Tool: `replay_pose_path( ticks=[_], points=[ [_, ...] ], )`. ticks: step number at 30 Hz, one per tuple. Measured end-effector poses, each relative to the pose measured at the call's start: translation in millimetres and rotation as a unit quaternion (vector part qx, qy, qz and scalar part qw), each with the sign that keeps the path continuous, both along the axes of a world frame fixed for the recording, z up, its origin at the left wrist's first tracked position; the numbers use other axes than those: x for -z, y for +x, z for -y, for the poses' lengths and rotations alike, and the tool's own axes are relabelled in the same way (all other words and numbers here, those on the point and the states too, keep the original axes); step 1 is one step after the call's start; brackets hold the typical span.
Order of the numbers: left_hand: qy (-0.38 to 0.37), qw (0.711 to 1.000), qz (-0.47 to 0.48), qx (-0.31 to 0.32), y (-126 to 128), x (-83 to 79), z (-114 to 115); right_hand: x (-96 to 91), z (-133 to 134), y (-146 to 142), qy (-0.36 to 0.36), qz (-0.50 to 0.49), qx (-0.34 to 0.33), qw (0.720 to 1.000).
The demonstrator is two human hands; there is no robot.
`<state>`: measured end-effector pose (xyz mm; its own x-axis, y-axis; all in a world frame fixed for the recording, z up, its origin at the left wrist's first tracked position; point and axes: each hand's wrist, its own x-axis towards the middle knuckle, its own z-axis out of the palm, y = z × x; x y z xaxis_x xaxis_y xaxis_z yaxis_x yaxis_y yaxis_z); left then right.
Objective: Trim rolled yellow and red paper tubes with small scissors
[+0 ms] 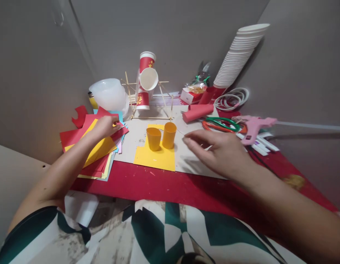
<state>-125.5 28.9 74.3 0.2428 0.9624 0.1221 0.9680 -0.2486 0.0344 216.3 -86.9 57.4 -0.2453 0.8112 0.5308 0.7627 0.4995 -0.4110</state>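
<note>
Left hand (106, 127): clenched around a slim pointed tool (122, 127), above the paper stack (100, 171).
Right hand (225, 152): fingertips bunched near the yellow tubes (169, 137); whether they pinch anything, cannot tell.
Yellow tubes: upright on a yellow sheet (155, 161), between both hands, presumably for easy reach.
Glue gun (254, 128): beside the right hand, presumably for convenience.

Two hands (105, 126) (219, 150) and two yellow paper cylinders (154, 141) (169, 136) are in view. There is one pink glue gun (254, 129), one coil of white cord (232, 99), one white bowl (107, 91), one stick frame (152, 118) and one desk (156, 185). At least three paper cups (146, 65) (149, 79) (143, 100) and at least two red paper rolls (197, 113) (206, 96) show. One stack of white cups (238, 55) and one pile of coloured sheets (100, 161) overlap too closely for counting.
</note>
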Motion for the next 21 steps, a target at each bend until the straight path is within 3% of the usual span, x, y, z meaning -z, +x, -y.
replay_pose_path(
  ticks=[4,12,17,21],
  points=[
    [-0.063,0.997,-0.033,-0.023,-1.6,18.8,-16.3,22.3,-2.8,-15.2,-0.006,0.017,-0.075,0.997],
    [-0.142,0.988,-0.044,-0.041,3.2,25.1,-33.2,39.0,-1.7,-15.7,0.033,-0.003,-0.176,0.984],
    [-0.138,0.989,0.009,-0.043,2.9,17.7,-28.3,40.4,0.8,-17.0,0.076,-0.018,-0.242,0.967],
    [-0.113,0.988,0.105,-0.018,2.0,-1.9,-17.8,40.6,0.7,-19.6,0.098,-0.033,-0.26,0.96]
  ],
)
